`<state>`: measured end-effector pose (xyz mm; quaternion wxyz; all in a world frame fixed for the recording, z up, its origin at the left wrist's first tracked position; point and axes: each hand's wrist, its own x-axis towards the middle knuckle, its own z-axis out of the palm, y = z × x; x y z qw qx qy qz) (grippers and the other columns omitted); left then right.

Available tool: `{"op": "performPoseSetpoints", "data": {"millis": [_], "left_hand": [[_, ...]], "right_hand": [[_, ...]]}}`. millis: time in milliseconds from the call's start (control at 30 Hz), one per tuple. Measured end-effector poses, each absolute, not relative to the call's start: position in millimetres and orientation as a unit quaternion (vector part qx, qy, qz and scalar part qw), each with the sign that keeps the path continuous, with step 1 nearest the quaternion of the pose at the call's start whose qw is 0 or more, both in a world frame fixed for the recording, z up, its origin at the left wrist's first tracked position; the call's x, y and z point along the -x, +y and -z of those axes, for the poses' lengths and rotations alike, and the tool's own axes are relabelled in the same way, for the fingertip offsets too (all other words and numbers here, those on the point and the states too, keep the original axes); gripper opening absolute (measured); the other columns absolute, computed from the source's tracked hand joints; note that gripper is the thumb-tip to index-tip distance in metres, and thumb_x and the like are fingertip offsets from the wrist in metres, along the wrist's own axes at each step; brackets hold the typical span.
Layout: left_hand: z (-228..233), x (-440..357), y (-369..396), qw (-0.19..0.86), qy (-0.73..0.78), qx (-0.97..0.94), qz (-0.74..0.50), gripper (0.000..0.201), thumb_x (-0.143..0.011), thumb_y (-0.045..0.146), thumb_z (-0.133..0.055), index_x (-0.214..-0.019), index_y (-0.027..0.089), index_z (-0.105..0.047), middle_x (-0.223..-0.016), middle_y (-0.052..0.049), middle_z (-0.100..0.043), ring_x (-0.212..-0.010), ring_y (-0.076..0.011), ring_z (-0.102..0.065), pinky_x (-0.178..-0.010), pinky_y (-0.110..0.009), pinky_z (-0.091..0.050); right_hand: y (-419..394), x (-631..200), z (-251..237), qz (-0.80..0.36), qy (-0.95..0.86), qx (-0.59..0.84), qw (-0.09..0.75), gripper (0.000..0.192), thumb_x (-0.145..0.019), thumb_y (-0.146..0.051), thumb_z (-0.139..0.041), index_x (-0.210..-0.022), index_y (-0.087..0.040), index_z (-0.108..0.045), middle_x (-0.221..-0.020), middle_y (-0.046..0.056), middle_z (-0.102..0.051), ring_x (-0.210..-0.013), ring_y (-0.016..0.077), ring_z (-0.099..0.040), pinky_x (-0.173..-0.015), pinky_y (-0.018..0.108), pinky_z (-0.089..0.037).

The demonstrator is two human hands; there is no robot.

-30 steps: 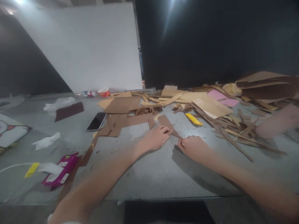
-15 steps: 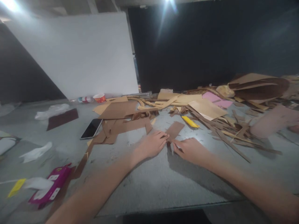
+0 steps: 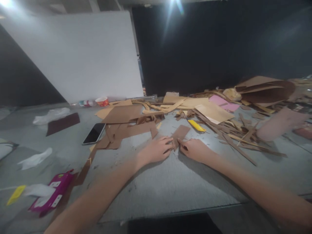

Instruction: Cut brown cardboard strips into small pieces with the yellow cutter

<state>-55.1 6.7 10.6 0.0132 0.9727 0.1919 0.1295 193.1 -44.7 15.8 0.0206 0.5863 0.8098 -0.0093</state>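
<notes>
Brown card piece (image 3: 179,134) flat on grey desk (image 3: 170,182), mid-scene, w/ its near edge pinched from both sides. Left hand (image 3: 156,150) on left of that edge, fingers curled, tips closed on card. Right hand (image 3: 195,150) on right, fingers likewise closed on same edge, thumb side toward left hand; both hands nearly touching, resting on desk surface. Just left of card piece: long brown strip (image 3: 133,130) + smaller offcuts, overlapping. Black phone (image 3: 94,133) face up further left, touching those offcuts. Yellow cutter (image 3: 197,126) just right & slightly far of card piece, apart from it. Behind, far side: heap of tan sheets (image 3: 185,103), pink sheet (image 3: 224,104), thin dark strips (image 3: 234,143) fanned out to right. Large brown curved board (image 3: 265,89) far right. Blurred pinkish forearm of another person (image 3: 280,123) at right edge, well apart from both hands. Far left: dark maroon sheet (image 3: 62,119), crumpled white plastic (image 3: 51,115), red-rimmed cup (image 3: 101,101) w/ bottle on its side (image 3: 85,103) beside it. Near left: magenta box (image 3: 52,195), white tissue (image 3: 34,158), yellow tag (image 3: 16,195). White board (image 3: 80,55) leaning upright behind desk, dark wall to right of it.
</notes>
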Motion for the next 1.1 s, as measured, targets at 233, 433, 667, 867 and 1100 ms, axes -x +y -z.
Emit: {"op": "performPoseSetpoints", "data": {"millis": [233, 433, 667, 867, 1100], "left_hand": [[-24, 43, -16, -0.065, 0.204, -0.973, -0.083, 0.025, -0.098, 0.009, -0.055, -0.114, 0.012, -0.074, -0.110, -0.015, -0.068, -0.116, -0.0320, -0.063, -0.097, -0.044, -0.054], [-18, 43, -8, -0.024, 0.184, -0.978, -0.097, 0.022, -0.098, 0.009, -0.054, -0.108, 0.015, -0.073, -0.107, -0.013, -0.069, -0.111, -0.0295, -0.063, -0.100, -0.042, -0.052], [-18, 44, -1, 0.028, 0.189, -0.976, -0.105, 0.021, -0.096, 0.008, -0.053, -0.096, 0.019, -0.071, -0.099, -0.010, -0.071, -0.106, -0.0279, -0.066, -0.099, -0.043, -0.053], [-22, 42, 0, 0.053, 0.182, -0.976, -0.108, 0.022, -0.095, 0.008, -0.054, -0.090, 0.021, -0.071, -0.098, -0.009, -0.071, -0.109, -0.0277, -0.065, -0.102, -0.043, -0.054], [-9, 49, 1, -0.021, 0.227, -0.964, -0.138, 0.024, -0.097, 0.012, -0.057, -0.106, 0.019, -0.078, -0.105, -0.012, -0.069, -0.115, -0.0314, -0.063, -0.103, -0.049, -0.054]], "right_hand": [[-42, -196, -13, -0.005, 0.814, -0.580, -0.005, 0.048, -0.115, -0.039, -0.038, -0.138, -0.019, -0.074, -0.095, 0.014, -0.082, -0.080, 0.0247, -0.076, -0.070, 0.032, -0.043], [-29, -199, 7, -0.036, 0.882, -0.461, -0.093, 0.041, -0.112, -0.030, -0.047, -0.146, -0.016, -0.067, -0.107, 0.011, -0.071, -0.092, 0.0226, -0.068, -0.080, 0.033, -0.045], [-27, -194, 9, -0.060, 0.898, -0.432, -0.066, 0.041, -0.113, -0.026, -0.046, -0.148, -0.013, -0.063, -0.114, 0.012, -0.066, -0.094, 0.0242, -0.064, -0.083, 0.036, -0.048], [-27, -183, -5, -0.047, 0.882, -0.468, -0.022, 0.044, -0.112, -0.027, -0.044, -0.152, -0.016, -0.059, -0.120, 0.014, -0.067, -0.091, 0.0235, -0.068, -0.076, 0.033, -0.048], [-31, -178, -11, -0.012, 0.852, -0.524, -0.020, 0.053, -0.111, -0.029, -0.042, -0.161, -0.013, -0.053, -0.127, 0.017, -0.072, -0.101, 0.0276, -0.074, -0.078, 0.035, -0.049]]}}
